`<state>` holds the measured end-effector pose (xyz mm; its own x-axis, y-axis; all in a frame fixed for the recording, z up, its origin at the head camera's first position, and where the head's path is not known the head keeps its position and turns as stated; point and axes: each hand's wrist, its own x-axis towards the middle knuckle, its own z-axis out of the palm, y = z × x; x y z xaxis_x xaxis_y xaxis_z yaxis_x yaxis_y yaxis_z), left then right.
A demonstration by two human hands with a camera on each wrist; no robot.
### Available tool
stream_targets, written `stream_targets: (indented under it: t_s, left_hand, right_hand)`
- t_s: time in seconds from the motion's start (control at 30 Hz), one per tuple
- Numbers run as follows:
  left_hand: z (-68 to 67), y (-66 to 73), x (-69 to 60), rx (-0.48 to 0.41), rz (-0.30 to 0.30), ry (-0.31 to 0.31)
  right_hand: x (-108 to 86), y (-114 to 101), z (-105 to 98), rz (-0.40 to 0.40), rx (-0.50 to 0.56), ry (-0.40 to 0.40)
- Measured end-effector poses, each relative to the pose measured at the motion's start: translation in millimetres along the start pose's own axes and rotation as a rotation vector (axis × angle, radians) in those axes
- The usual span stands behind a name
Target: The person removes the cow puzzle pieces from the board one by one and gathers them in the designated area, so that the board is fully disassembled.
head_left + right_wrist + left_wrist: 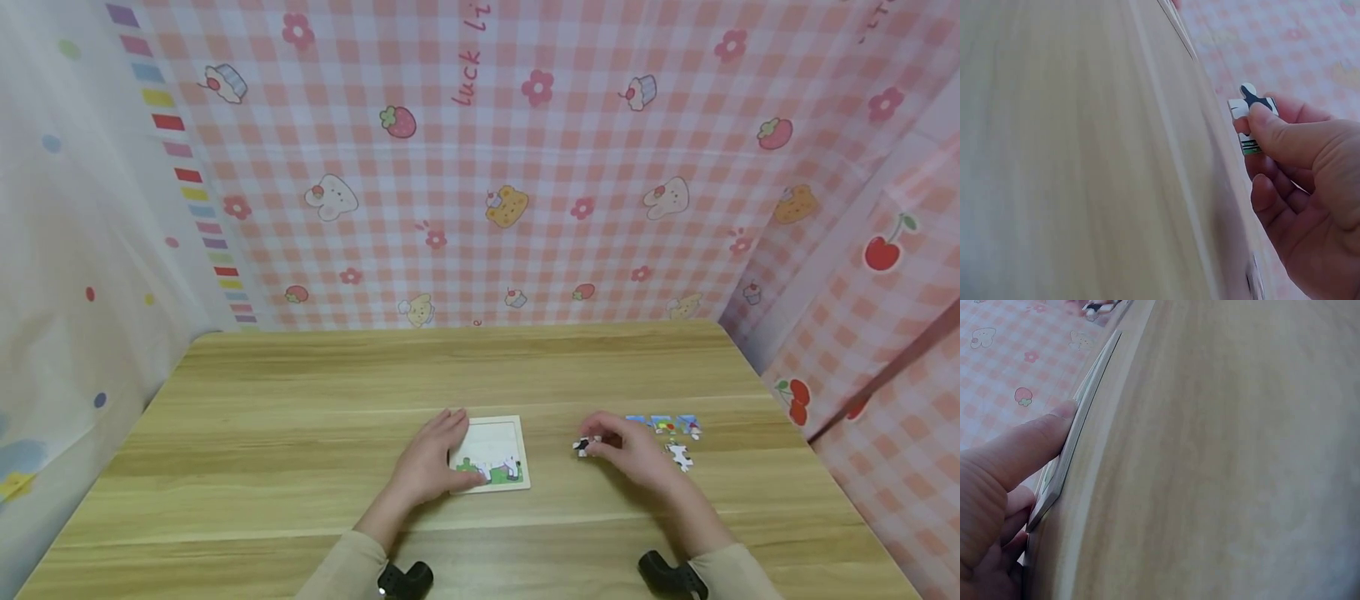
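My left hand (429,457) holds a square wooden puzzle tray (525,454) at its left side. Its thumb (1041,440) lies over the near edge, while the other fingers are at the left edge and partly hidden. Along the bottom of the tray sit fitted pieces (512,472) with green grass and a white animal; above them the backing is bare. To the right, my right hand (628,450) pinches a black-and-white puzzle piece (1239,107) with a green lower end between thumb and fingers. That piece is raised off the table, apart from the tray.
Beyond my right hand lie several loose puzzle pieces, a blue row with a colourful piece (663,424) and a white piece (679,457) nearer me. Everything rests on a wood-grain table (300,417). A pink checked curtain (465,167) hangs behind it.
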<state>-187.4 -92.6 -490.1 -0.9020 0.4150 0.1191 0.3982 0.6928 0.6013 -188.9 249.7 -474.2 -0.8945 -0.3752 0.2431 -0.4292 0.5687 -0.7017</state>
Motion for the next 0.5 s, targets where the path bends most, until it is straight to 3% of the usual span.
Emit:
stream_targets:
  t_s: [0.3,0.5]
  left_hand:
    - [0.3,1.5,-0.3,-0.011,-0.016,-0.001]
    - [1.9,0.3,0.5,-0.013,-0.029,-0.003]
  right_hand:
    - [-24.6,19,-29,-0.052,0.053,0.095]
    - [-38.5,27,-46,0.013,0.055,0.105]
